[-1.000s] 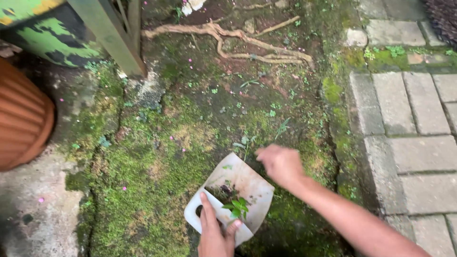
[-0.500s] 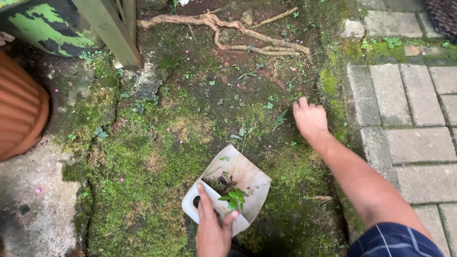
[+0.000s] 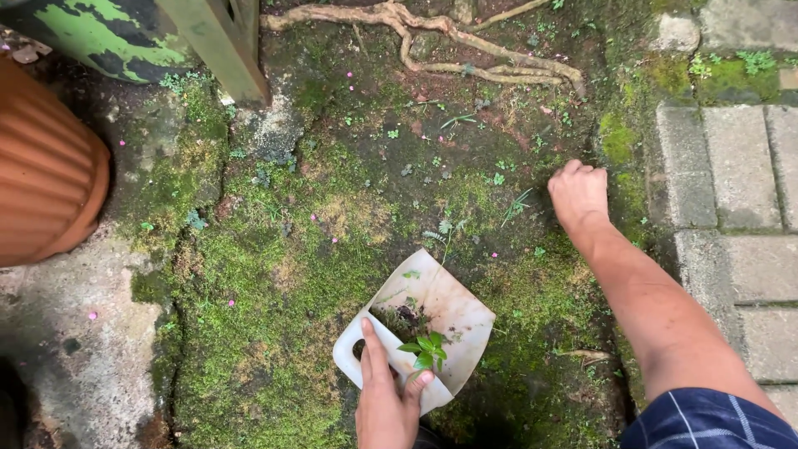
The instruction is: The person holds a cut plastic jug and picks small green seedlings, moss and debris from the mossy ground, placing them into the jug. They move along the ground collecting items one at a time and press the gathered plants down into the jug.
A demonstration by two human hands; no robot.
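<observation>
My left hand [image 3: 386, 399] grips the handle of a white plastic scoop [image 3: 440, 312] cut from a jug, held low over the mossy ground. Inside the scoop lie dark soil and a small green seedling [image 3: 424, 349]. My right hand [image 3: 579, 193] is stretched out to the right, fingers curled down onto the moss [image 3: 274, 274] near a few thin weeds [image 3: 515, 204]. What the fingers pinch is hidden under the hand.
A ribbed terracotta pot [image 3: 46, 175] stands at the left edge. A green painted post [image 3: 220, 46] and container sit at the top left. Bare tree roots [image 3: 449, 41] run along the top. Grey paving blocks [image 3: 740, 175] border the right side.
My right hand left the scoop's rim and reached up and right onto the moss. The scoop in my left hand stayed about where it was.
</observation>
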